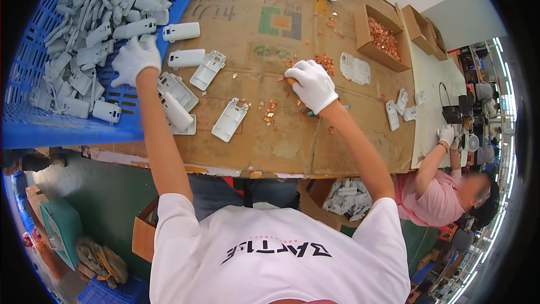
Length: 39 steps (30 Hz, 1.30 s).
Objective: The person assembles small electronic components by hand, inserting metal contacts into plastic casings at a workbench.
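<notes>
My left hand [136, 61], in a white glove, is over the right side of a blue plastic crate [73, 131]. Its fingers are apart, beside a heap of pale grey plastic housings [90, 55]. On the cardboard-covered table, my gloved right hand [313, 85] is closed around something with a brownish rounded end; the rest is hidden in the fist. Small copper-coloured metal pieces [324, 63] lie just beyond it. Between my hands are several loose housings, among them one lying flat with its inside up [230, 120]. A small green object [311, 114] shows partly under my right wrist.
An open cardboard box [384, 38] of copper-coloured pieces stands at the far right. Several small housings [392, 115] lie on the right of the table. A carton of white parts [349, 198] sits below the table edge. Another person [444, 188] works at the right.
</notes>
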Tool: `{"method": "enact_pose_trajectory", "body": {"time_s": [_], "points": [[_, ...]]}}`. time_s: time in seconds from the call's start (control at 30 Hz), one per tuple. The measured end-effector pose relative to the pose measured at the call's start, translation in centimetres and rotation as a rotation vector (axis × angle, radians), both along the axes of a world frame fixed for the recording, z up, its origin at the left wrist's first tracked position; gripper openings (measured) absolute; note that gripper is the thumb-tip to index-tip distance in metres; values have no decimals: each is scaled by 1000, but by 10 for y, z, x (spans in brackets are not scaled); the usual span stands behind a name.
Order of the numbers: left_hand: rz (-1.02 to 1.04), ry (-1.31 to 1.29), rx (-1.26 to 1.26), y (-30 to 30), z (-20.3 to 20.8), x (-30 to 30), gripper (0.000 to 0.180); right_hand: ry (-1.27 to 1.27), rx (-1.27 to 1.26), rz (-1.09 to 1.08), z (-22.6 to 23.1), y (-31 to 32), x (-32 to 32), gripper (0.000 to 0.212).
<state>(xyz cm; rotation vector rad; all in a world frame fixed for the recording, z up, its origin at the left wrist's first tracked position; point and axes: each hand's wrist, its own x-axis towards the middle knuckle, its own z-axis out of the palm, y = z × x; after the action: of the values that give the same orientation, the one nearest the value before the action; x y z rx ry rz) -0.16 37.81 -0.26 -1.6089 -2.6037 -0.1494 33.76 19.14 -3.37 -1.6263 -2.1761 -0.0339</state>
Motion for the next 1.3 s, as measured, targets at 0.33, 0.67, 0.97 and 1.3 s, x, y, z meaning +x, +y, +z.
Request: {"method": "enact_pose_trajectory", "body": {"time_s": [0.33, 0.67, 0.97, 1.3], "points": [[-431, 153, 319, -77, 8, 75, 34, -117, -271, -61, 17, -4, -15, 10], [-606, -6, 26, -90, -24, 77, 20, -197, -464, -205, 23, -13, -32, 14], [-773, -719, 184, -117, -5, 75, 29, 387, -54, -210, 42, -35, -49, 11], [-869, -1158, 334, -224, 31, 126, 34, 536, 286, -272, 74, -71, -96, 27]]}}
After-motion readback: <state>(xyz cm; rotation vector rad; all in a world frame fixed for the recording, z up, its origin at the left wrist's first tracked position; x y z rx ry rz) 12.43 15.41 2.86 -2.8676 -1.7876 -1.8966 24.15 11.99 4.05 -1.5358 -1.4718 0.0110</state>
